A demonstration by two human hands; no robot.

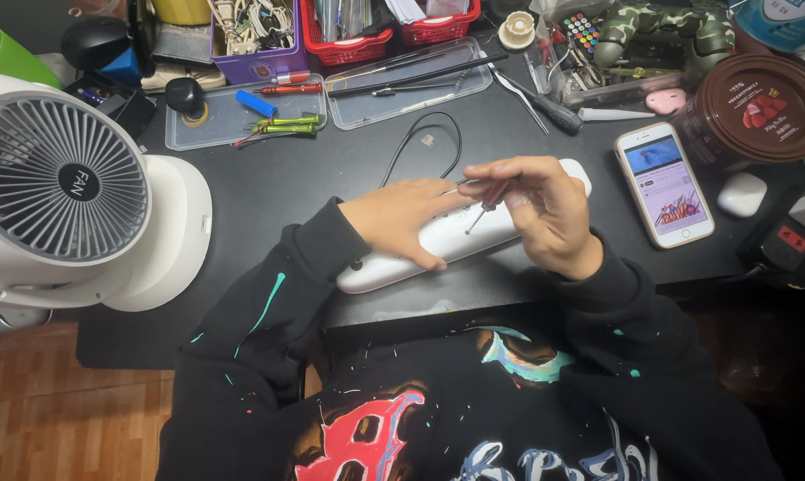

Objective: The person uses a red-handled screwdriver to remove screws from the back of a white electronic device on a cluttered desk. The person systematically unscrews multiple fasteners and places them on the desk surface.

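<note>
The white power strip (456,233) is lying slantwise near the front edge of the black table (331,169), and everything below is placed against it. The left hand (402,224) is pressing flat on its middle, fingers together and spread along the casing, pinning it down. The right hand (536,209) is hovering just above the strip's right half, its fingers clamped on a small red-handled screwdriver (488,203) whose tip is pointing down at the casing. The strip is looking like a light, stiff, smooth plastic shell, likely to slide on the table unless held; gripping it across its narrow sides or pressing on top seems safest. Its black cord (420,142) is looping just behind it. A smartphone (662,183) is lying right of the strip, a white desk fan (64,191) standing well to its left, and clear trays (242,111) of tools sitting farther behind.
</note>
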